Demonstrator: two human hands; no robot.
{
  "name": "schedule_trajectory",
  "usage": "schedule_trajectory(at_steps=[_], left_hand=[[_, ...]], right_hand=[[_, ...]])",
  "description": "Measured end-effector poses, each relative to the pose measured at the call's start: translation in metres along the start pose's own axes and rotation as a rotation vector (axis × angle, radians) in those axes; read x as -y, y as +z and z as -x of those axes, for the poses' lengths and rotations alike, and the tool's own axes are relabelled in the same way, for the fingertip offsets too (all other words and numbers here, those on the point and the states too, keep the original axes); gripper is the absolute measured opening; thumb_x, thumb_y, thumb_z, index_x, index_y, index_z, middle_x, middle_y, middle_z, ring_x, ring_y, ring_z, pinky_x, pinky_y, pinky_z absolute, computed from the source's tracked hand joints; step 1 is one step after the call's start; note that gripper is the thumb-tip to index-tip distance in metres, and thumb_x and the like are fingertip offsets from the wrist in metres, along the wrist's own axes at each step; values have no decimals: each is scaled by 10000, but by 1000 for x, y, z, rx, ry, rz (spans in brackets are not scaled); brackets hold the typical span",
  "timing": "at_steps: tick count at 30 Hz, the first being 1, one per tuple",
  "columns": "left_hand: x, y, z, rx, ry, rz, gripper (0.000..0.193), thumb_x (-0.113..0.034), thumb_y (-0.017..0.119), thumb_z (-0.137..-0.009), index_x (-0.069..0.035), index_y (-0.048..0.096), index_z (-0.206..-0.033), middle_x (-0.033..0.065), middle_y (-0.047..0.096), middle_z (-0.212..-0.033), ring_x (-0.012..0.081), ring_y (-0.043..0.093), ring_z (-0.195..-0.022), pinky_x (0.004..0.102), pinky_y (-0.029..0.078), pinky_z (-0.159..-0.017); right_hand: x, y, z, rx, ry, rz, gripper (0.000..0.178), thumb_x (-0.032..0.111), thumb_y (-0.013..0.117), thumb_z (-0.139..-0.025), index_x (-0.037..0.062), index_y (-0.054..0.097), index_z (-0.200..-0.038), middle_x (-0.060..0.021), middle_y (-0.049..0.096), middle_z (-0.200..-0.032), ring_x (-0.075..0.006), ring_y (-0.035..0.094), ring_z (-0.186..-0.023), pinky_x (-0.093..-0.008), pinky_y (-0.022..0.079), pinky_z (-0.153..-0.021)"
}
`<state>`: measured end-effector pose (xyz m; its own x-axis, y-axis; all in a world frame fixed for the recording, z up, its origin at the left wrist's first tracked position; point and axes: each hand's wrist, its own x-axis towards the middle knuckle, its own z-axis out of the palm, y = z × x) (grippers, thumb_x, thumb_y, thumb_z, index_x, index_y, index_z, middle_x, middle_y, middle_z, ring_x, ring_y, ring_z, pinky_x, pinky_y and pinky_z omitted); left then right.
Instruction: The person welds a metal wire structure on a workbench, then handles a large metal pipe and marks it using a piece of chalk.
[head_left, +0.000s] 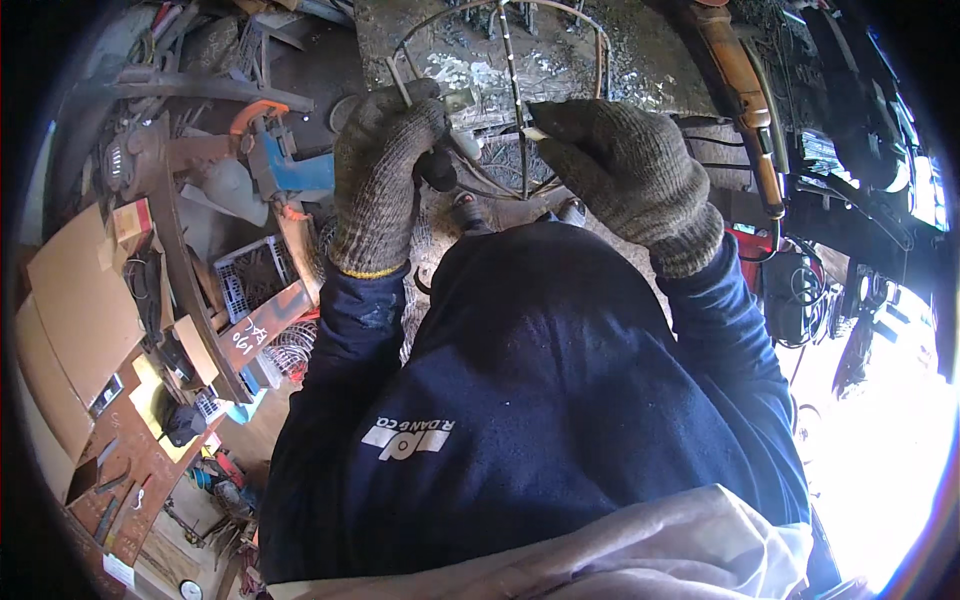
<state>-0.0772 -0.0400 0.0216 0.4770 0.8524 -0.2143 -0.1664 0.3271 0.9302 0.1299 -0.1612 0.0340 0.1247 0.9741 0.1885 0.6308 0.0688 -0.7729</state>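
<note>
Both my hands wear dark grey knitted gloves. My left hand (388, 165) is closed around a thin metal rod (398, 82), whose end sticks up above the fingers. A pale rounded end (466, 145) shows beside that thumb; whether it belongs to the rod I cannot tell. Beyond and between my hands is a round wire hoop (602, 60), crossed by a long thin bar (514, 75). My right hand (625, 165) pinches a small white piece (535, 133) close to this bar. The glove hides most of the piece.
A worn wooden surface (420, 40) lies ahead. Blue and orange clamp-like equipment (290, 165) stands at left, above a rusty metal beam (265, 335). Cardboard (85, 310) and loose tools fill the far left. A long brown-orange tool (745, 85) and a coiled cable (810, 290) are at right.
</note>
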Motion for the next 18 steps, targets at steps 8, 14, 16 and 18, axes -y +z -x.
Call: schedule_trajectory(at_steps=[8,14,16,18], left_hand=[[14,-14,2,-8,-6,-154,312,-175,689,-936,-11,674,-1201,34,616,-693,123,577,-552,280,477,-523],[16,-17,4,-9,-13,-195,334,-155,675,-944,-14,661,-1247,21,637,-812,107,564,-574,275,486,-524],[13,-16,6,-14,-32,-173,330,-154,668,-951,-12,658,-1249,21,644,-850,102,568,-586,273,489,-525],[12,-17,8,6,-46,-133,323,-152,662,-956,-9,658,-1246,23,645,-872,101,573,-596,273,488,-524]], right_hand=[[-2,7,-10,22,-85,142,268,268,681,-952,64,726,-1120,-143,728,-946,-355,720,-882,-437,587,-767],[-7,4,-9,13,-62,244,277,266,706,-933,66,728,-1123,-148,736,-964,-346,727,-899,-437,590,-790],[-14,-5,-4,-22,-15,228,284,274,716,-931,65,730,-1123,-150,741,-974,-336,733,-908,-431,592,-798],[-12,-11,4,-11,64,117,288,280,719,-934,61,731,-1122,-151,744,-978,-326,737,-909,-421,593,-800]])
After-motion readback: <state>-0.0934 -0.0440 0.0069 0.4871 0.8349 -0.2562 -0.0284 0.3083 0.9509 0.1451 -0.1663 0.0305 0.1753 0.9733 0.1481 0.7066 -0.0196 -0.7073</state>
